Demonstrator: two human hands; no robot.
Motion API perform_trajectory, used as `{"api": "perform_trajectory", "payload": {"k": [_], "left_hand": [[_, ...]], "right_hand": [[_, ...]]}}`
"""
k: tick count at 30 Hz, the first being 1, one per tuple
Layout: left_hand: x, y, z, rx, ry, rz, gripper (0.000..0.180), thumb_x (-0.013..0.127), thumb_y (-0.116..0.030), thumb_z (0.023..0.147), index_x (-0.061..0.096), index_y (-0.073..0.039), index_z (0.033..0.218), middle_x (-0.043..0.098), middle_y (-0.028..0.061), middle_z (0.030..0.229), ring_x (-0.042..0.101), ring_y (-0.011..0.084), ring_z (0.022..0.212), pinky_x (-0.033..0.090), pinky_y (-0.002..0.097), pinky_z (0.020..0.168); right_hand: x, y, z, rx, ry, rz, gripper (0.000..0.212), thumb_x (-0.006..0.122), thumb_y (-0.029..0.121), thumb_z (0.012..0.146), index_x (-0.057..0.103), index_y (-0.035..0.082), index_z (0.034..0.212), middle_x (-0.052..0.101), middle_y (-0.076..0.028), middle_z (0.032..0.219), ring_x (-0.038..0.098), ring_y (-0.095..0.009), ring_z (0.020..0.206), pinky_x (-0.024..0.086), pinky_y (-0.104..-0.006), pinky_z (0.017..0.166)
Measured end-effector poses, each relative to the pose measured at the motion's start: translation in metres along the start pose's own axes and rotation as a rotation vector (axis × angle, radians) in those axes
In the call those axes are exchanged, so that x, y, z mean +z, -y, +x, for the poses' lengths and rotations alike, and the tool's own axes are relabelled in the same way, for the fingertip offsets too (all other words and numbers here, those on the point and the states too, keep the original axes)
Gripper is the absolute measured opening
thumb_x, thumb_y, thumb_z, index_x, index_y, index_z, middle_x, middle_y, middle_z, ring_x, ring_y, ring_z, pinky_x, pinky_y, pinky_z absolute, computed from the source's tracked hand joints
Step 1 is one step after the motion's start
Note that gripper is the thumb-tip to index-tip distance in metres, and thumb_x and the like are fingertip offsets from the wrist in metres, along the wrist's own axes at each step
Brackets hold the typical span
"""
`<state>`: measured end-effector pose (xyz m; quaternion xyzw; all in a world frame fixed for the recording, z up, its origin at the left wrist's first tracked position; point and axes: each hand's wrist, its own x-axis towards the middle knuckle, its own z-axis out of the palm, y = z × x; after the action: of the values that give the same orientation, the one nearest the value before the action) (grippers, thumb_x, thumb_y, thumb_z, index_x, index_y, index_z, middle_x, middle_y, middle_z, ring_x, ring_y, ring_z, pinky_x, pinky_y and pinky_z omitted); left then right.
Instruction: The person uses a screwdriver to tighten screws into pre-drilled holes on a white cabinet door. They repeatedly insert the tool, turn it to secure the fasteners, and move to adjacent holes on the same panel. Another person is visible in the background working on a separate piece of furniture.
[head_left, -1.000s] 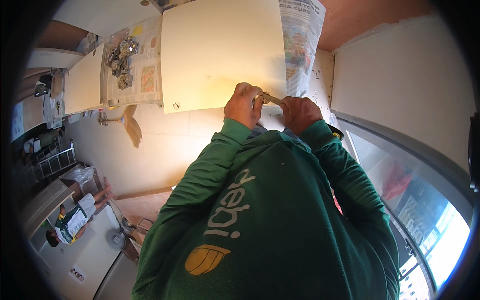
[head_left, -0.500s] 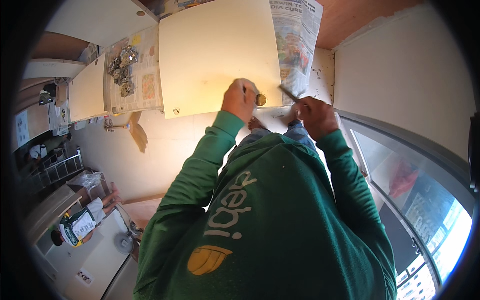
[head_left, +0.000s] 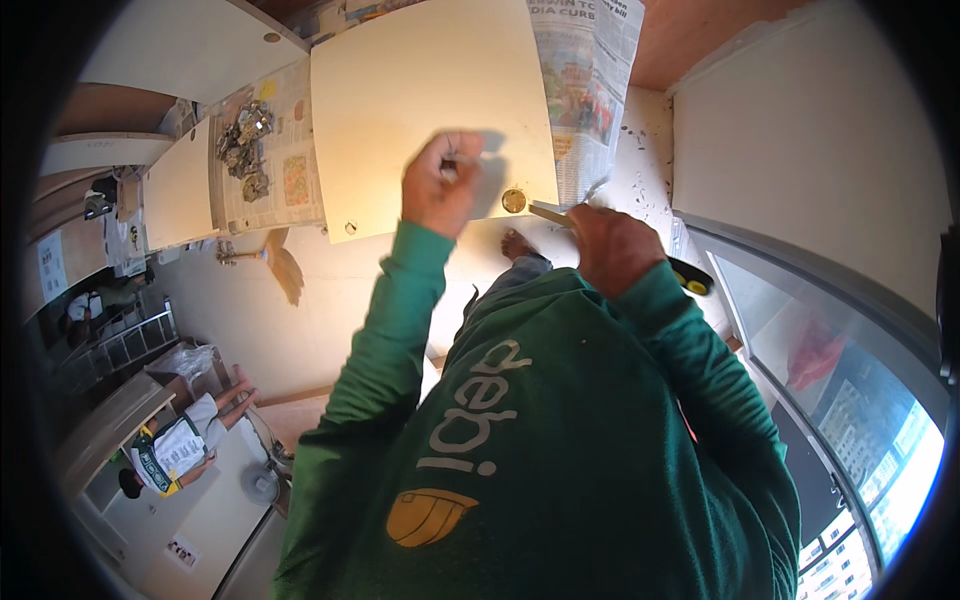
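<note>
A pale cream board (head_left: 425, 100) lies in front of me, with a round brown recess (head_left: 513, 201) near its front right corner and a smaller round mark (head_left: 351, 228) at the front left. My right hand (head_left: 615, 248) grips a chisel, its flat blade (head_left: 550, 213) pointing left to the board's edge beside the recess. The chisel's black handle with a yellow end (head_left: 692, 278) sticks out behind the wrist. Above the board, my left hand (head_left: 440, 185) is closed with curled fingers; what they pinch, if anything, is too small to make out.
Newspaper (head_left: 585, 90) lies under the board's right side. A heap of metal hinges (head_left: 243, 138) sits on newspaper at left, beside another board (head_left: 180, 190). A broom (head_left: 283, 268) lies on the floor. Another person (head_left: 178, 450) sits at lower left; a window (head_left: 840, 400) is at right.
My left hand has moved up and left, away from the recess. The right hand has come down and left slightly, bringing the chisel's blade to the board's edge.
</note>
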<state>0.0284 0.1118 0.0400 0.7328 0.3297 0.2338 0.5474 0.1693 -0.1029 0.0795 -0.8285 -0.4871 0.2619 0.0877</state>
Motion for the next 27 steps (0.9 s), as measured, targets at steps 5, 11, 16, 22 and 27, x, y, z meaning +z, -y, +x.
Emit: {"api": "perform_trajectory", "payload": {"k": [5,11,16,22,27], "left_hand": [[0.023,0.02,-0.09,-0.547,0.203,-0.024,0.015,0.072,-0.014,0.096,0.072,-0.001,0.103,0.071,0.0029,0.087,0.067,0.0103,0.079,0.057,0.0278,0.07],[0.057,0.033,-0.093,-0.756,-0.105,-0.5,0.023,0.07,-0.022,0.103,0.067,0.0,0.101,0.075,0.0098,0.092,0.066,0.0114,0.07,0.054,0.0256,0.055],[0.07,0.045,-0.092,-0.727,-0.188,-0.515,0.024,0.068,-0.017,0.104,0.065,0.005,0.096,0.074,0.0141,0.086,0.064,0.0161,0.062,0.055,0.0301,0.055],[0.077,0.054,-0.092,-0.722,-0.285,-0.513,0.019,0.072,-0.012,0.101,0.065,0.003,0.091,0.076,0.0114,0.084,0.068,0.0126,0.066,0.055,0.0279,0.055],[0.082,0.041,-0.085,-0.751,-0.361,-0.374,0.019,0.072,-0.012,0.101,0.065,0.003,0.092,0.077,0.0114,0.084,0.069,0.0132,0.067,0.057,0.0287,0.056]], "right_hand": [[0.009,0.013,0.038,-0.1,0.061,-0.139,0.017,0.059,0.015,0.095,0.067,0.007,0.108,0.072,-0.018,0.091,0.074,-0.037,0.08,0.06,-0.0483,0.074],[0.003,0.019,0.058,-0.127,0.144,-0.215,0.018,0.061,0.015,0.093,0.066,0.005,0.107,0.072,-0.018,0.091,0.075,-0.039,0.08,0.061,-0.0499,0.074],[0.01,0.01,0.06,-0.168,0.174,-0.134,0.02,0.062,0.016,0.091,0.066,0.002,0.106,0.073,-0.021,0.094,0.075,-0.04,0.083,0.061,-0.0498,0.075],[0.01,-0.003,0.068,-0.368,0.163,-0.13,0.02,0.063,0.012,0.089,0.064,0.0,0.105,0.07,-0.019,0.093,0.072,-0.04,0.081,0.059,-0.0492,0.073],[0.002,-0.018,0.088,-0.625,0.149,-0.233,0.019,0.065,0.02,0.092,0.072,0.003,0.094,0.072,-0.015,0.09,0.075,-0.036,0.081,0.06,-0.0458,0.07]]}}
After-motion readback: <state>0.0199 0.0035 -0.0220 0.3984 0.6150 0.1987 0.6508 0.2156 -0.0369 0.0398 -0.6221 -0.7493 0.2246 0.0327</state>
